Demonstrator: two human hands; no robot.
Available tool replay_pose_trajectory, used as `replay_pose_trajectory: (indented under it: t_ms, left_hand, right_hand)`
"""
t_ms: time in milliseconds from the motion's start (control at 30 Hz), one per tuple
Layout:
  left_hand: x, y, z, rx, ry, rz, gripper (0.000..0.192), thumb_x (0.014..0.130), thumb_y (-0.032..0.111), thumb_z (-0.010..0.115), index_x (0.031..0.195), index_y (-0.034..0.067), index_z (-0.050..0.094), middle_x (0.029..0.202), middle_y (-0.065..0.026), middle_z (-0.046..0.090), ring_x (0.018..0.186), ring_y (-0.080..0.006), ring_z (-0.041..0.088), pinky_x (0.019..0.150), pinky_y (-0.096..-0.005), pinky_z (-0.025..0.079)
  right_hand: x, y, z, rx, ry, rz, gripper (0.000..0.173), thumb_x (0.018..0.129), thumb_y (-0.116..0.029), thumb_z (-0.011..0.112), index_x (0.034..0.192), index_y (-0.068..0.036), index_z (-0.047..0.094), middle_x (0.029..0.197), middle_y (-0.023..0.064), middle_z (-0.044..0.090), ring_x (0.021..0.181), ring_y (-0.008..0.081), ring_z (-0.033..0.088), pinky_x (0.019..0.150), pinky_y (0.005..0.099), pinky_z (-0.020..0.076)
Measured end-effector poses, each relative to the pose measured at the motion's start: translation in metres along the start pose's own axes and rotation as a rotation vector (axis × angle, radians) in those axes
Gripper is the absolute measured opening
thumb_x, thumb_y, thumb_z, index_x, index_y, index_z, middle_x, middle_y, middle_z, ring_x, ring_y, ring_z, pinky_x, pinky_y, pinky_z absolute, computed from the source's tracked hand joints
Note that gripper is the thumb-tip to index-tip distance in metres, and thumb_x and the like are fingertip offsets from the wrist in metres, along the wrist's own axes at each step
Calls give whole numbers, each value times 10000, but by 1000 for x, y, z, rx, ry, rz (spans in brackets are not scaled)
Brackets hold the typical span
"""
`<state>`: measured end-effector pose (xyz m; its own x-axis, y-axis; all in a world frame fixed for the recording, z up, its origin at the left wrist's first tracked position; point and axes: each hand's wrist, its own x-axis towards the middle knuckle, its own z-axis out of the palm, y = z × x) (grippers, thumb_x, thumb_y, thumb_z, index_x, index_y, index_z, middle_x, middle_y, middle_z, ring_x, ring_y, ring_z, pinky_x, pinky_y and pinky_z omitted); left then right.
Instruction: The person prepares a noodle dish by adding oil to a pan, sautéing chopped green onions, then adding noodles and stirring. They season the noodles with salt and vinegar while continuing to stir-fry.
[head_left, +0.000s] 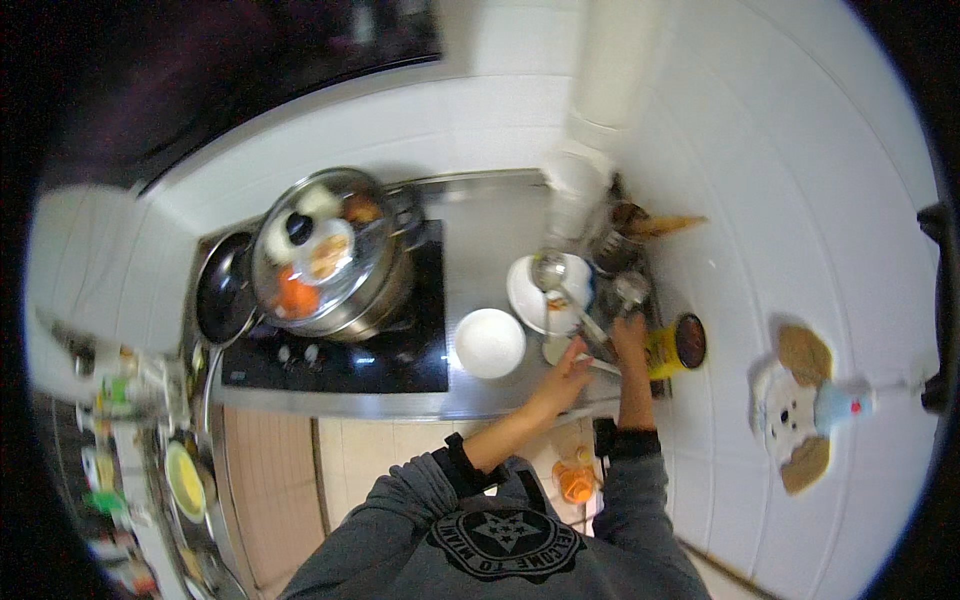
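My left hand (568, 379) is over the steel counter, its fingertips close to the pale handle of a utensil (604, 366). I cannot tell whether it grips that handle. Farther right, my right hand (630, 341) has its fingers at a small clear container (631, 286), which looks blurred; the grip is not plain. A white plate (520, 289) with bits of food lies just beyond my hands. Across it rests a metal ladle (550, 271), its handle towards me. To the left stands a white bowl (490, 343). A yellow can (663, 352) with a dark lid is beside my right wrist.
On the black cooktop (409, 367) stands a large steel pot (375, 304), food showing through its glass lid (341, 292). A dark frying pan (221, 292) is left of it. A utensil holder (615, 251) and white pipe (577, 184) are near the tiled right wall (750, 225).
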<state>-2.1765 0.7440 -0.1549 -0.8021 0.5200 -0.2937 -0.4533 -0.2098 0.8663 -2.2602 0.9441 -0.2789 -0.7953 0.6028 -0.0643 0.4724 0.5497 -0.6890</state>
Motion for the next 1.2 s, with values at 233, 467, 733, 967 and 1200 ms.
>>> replay_pose_trajectory:
  t_ms: [233,467,733,967,1200]
  left_hand:
    - [-82,8,-50,-185,106,-13,664,975,493,399,1456,60,251,1422,-116,408,1303,-222,404,1094,-368,318]
    - [-200,31,-102,-646,215,92,634,976,520,356,1409,58,314,1386,-107,434,1287,-207,416,1084,-365,322]
    - [-383,20,-184,-395,328,205,511,964,366,493,1359,67,366,1336,-59,436,1260,-159,416,1072,-321,322]
    - [-567,9,-291,-416,671,321,406,947,290,537,1279,71,457,1343,-74,467,1230,-198,471,1035,-357,387]
    - [-643,29,-356,-370,985,460,534,919,317,565,1355,59,396,1400,-103,422,1299,-247,411,1056,-363,353]
  right_hand:
    - [-165,-147,-60,434,-385,-649,450,963,-191,454,1361,12,399,1300,227,445,1152,369,466,980,455,362]
    - [-303,-210,-10,342,-488,-1264,329,898,-192,449,1161,-39,574,1136,140,568,1026,322,519,879,429,383]
    - [-460,-259,70,472,-726,-1364,325,964,-299,427,1037,-44,613,1040,128,600,939,325,579,780,398,459]
    - [-610,-313,178,487,-1427,-641,594,982,-503,327,1268,-8,486,1154,150,576,1032,270,581,870,371,472]
    - [-658,-396,267,550,-1399,-170,730,927,-577,450,1390,-21,350,1353,175,447,1192,294,493,947,414,434]
